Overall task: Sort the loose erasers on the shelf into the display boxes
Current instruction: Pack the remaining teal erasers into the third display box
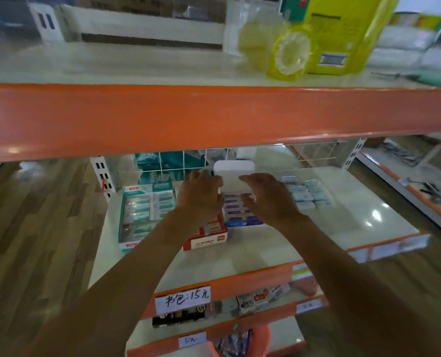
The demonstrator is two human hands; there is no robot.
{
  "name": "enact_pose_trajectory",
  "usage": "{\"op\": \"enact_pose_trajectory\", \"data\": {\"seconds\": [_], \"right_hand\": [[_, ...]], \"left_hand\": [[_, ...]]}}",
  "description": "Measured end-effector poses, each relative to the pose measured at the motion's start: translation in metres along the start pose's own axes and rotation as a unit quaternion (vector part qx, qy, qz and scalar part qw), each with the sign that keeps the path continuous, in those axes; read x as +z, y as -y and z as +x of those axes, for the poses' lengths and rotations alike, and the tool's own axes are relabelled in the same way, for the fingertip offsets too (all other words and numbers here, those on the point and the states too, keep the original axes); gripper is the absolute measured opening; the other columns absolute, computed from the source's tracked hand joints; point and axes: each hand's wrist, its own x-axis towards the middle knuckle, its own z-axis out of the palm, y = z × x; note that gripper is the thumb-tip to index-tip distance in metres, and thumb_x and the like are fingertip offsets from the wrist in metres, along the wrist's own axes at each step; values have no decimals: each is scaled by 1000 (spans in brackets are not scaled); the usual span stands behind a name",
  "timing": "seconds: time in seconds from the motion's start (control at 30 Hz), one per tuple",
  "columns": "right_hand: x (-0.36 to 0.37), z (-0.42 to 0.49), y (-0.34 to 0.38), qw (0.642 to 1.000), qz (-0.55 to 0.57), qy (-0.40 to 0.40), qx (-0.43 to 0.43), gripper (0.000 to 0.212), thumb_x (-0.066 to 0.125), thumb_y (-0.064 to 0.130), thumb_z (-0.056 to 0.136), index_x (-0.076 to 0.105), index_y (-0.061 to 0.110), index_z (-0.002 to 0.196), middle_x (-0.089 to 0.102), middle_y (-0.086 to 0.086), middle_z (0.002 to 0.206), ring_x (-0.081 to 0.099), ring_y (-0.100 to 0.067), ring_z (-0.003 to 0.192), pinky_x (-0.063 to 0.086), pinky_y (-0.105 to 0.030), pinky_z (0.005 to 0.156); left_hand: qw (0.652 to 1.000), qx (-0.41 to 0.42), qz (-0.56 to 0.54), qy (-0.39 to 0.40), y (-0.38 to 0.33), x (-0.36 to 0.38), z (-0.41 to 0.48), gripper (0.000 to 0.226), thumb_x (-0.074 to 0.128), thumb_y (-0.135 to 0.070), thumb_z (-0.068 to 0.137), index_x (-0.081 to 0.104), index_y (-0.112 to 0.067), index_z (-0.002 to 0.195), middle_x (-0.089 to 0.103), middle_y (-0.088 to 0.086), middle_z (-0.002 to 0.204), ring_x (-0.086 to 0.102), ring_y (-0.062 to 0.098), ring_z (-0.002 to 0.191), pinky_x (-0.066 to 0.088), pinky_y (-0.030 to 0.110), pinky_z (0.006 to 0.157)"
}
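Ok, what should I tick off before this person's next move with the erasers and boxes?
1. Both hands over the blue display box, left hand and right hand: ok.
2. Left hand empty: cannot tell, its fingers are hidden behind the back of the hand.
3. Right hand empty: ok, its fingers look stretched out with nothing seen in them.
4. Box open: ok, its white flap stands up at the back.
5. Free room in that box: cannot tell, the hands cover most of it.
6. All loose erasers sorted: not ok, a light blue pile lies on the shelf to the right of the box.
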Motion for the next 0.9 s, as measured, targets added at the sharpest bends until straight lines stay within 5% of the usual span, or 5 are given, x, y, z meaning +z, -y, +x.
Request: {"op": "enact_pose_trajectory", "data": {"seconds": [0.43, 0.67, 0.9], "right_hand": [[-17, -55, -148, 991, 1, 16, 133, 44, 51, 35, 95, 48, 22, 137, 51, -3, 138, 42, -23, 128, 39, -37, 101], [-1, -66, -191, 986, 25, 52, 154, 45, 50, 34, 95, 48, 18, 137, 44, -5, 143, 38, -24, 132, 39, -39, 103], [16, -67, -204, 991, 25, 35, 124, 31, 54, 19, 90, 61, 10, 120, 48, -12, 132, 50, -30, 114, 51, -38, 85]], "left_hand": [[988, 143, 2, 52, -141, 53, 57, 34, 47, -32, 93, 55, -16, 121, 56, 7, 119, 46, 28, 110, 42, 39, 89], [988, 141, 5, 61, -173, 85, 69, 31, 50, -25, 90, 63, -13, 116, 62, 11, 117, 55, 28, 108, 45, 35, 89], [986, 123, 11, 110, -175, 111, 71, 31, 47, -21, 91, 63, -10, 115, 58, 9, 116, 52, 25, 111, 45, 33, 89]]}}
